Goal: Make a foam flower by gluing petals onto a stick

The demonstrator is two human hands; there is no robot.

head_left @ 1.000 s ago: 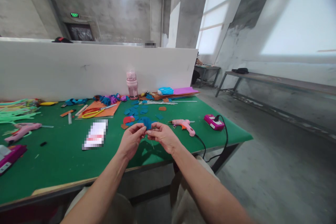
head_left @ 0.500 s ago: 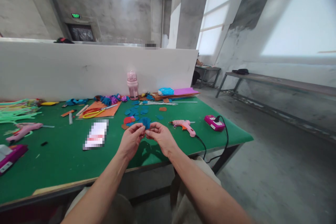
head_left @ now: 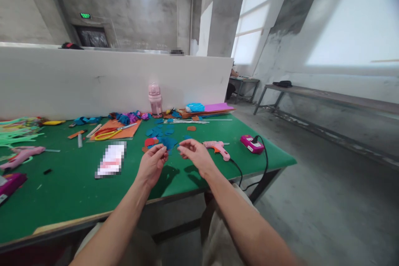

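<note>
My left hand (head_left: 152, 163) pinches a blue fabric-like piece (head_left: 168, 143) between thumb and fingers, its edge fanned out to the right. A short gap separates it from my right hand (head_left: 198, 157), whose thumb and fingertips are pressed together; anything between them is too small to make out. Both hands hover over the green tabletop (head_left: 124, 199) and cast shadows on it. Behind the left hand lie loose blue cut pieces (head_left: 158, 130) and a red piece (head_left: 149, 142). Right of my right hand rests a pink glue gun (head_left: 220, 149) with a black cord.
A magenta power box (head_left: 252, 144) stands near the table's right end. Scissors (head_left: 109, 134) lie on an orange sheet (head_left: 131, 134). A pink bottle (head_left: 155, 100) stands against the white partition (head_left: 121, 79). At the left are another pink glue gun (head_left: 23, 158) and green strips (head_left: 18, 137).
My hands have parted: the right one has let go of the blue piece and moved a little right. The left hand keeps the piece, which now spreads wider. The view has shifted slightly.
</note>
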